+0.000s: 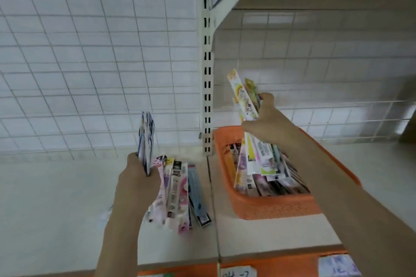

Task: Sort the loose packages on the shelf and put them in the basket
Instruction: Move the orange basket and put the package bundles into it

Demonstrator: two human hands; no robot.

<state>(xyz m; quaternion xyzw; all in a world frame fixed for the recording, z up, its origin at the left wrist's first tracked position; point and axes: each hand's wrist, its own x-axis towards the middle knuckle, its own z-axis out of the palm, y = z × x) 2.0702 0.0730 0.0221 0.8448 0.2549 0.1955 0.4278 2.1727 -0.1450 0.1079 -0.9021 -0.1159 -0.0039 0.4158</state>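
Shelf: both hands grip packages above basket

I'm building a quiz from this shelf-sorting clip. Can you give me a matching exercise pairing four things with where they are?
Things:
1. blue packages
2. yellow and green packages
3. orange basket
4. loose pile

Places:
A. lying on the shelf, left of the basket
B. gripped in the right hand
C. gripped in the left hand
D. standing on the shelf, right of the upright post

Pairs: 1-C, 2-B, 3-D, 4-A

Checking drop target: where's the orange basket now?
Head view, right of centre: the orange basket sits on the shelf, just right of the slotted upright.
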